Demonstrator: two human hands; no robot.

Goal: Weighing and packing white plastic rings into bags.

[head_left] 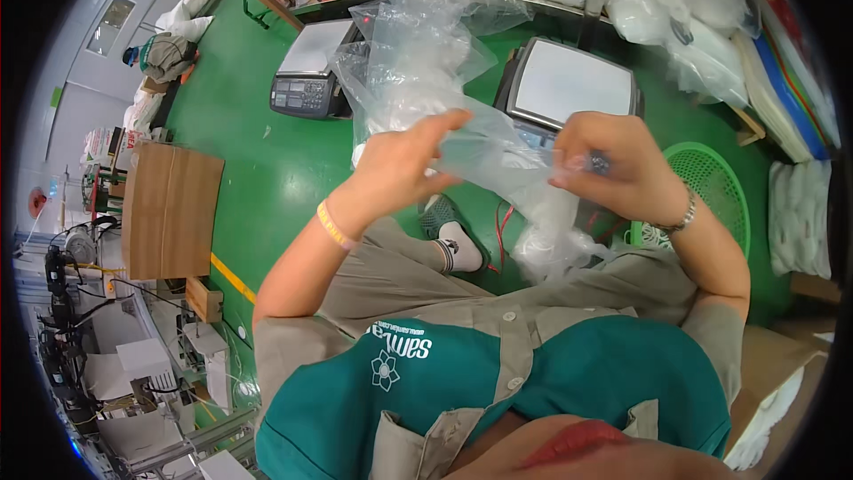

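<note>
A clear plastic bag stretches between my hands above my lap. On its right side, my right hand pinches the film between thumb and fingers; a small dark thing shows by those fingers, too unclear to name. My left hand is at the bag's other side, thumb and forefinger spread apart, slightly blurred. Beyond the left hand lies a heap of clear plastic bags with whitish contents. Another filled clear bag rests by my lap, under the stretched film.
Two weighing scales stand ahead, a dark one at left and one with a pale plate at right. A green mesh basket is at my right. More plastic bags fill the far right. A cardboard box stands left.
</note>
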